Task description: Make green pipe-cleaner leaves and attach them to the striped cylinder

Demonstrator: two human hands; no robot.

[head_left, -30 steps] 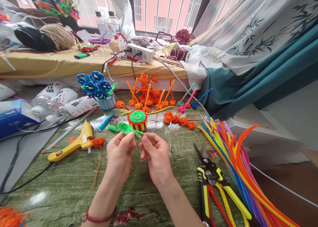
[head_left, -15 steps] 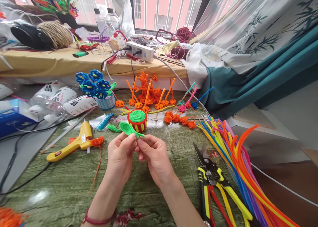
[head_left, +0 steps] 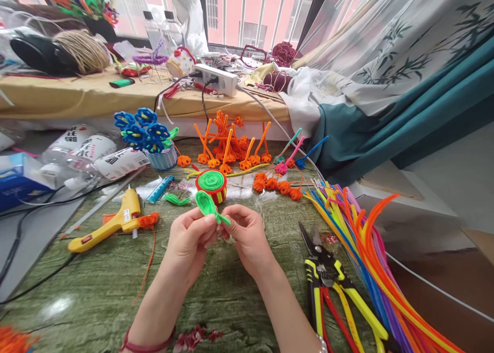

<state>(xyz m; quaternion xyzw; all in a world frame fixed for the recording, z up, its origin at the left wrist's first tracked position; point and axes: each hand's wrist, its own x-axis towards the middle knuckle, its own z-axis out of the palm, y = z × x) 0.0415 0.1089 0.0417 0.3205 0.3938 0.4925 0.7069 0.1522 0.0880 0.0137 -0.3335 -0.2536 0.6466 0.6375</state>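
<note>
Head view: the left hand and right hand hold a green chenille-stem loop above the mottled green tabletop, their fingers closed in a pinch at its stem, keeping it upright and free of the surface. Just behind stands a red-and-yellow striped cylinder topped with a green coil; a flat green chenille loop lies to the left, beyond which is a yellow hot-glue gun, and yellow-handled wire cutters lie to the right.

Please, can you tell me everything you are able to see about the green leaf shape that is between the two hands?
The green leaf is bright, fuzzy pipe cleaner, bent into a narrow rounded loop with a filled centre. A short twisted stem points down to the right. It stands tilted up, pinched near its base between the left hand and the right hand.
</note>
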